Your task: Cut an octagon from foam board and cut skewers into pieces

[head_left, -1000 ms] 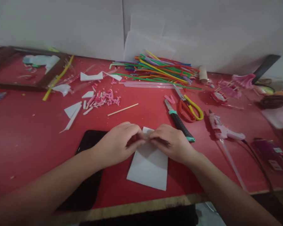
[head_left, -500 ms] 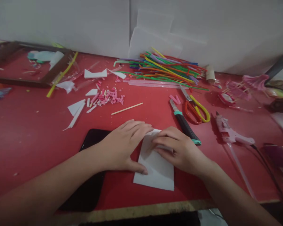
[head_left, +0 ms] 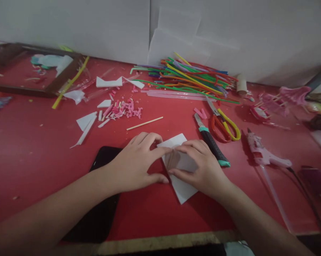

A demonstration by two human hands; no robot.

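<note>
A white card or foam-board piece [head_left: 185,190] lies at a slant on the red table between my hands. My left hand [head_left: 135,163] rests at its left edge, thumb and forefinger apart, the forefinger reaching over the card. Across the card, my right hand [head_left: 203,167] has its thumb and fingertips curled round a small, thin, tan-looking piece [head_left: 172,160] that I cannot make out clearly. A black phone-like slab [head_left: 104,213] is partly under my left forearm. Just beyond the hands lies a thin wooden stick [head_left: 144,123].
Right of my hands are a cutter knife [head_left: 213,147], red-and-yellow scissors [head_left: 224,124] and a pink glue gun [head_left: 267,154]. Coloured pipe cleaners [head_left: 192,78] pile up at the back. Pink bits [head_left: 128,109], white scraps [head_left: 87,124] and a brown frame [head_left: 53,85] lie left.
The white card has turned, its near end swinging and its left edge now slanting. My left hand's fingers have curled more, and the right hand's thumb and forefinger have moved slightly left.
</note>
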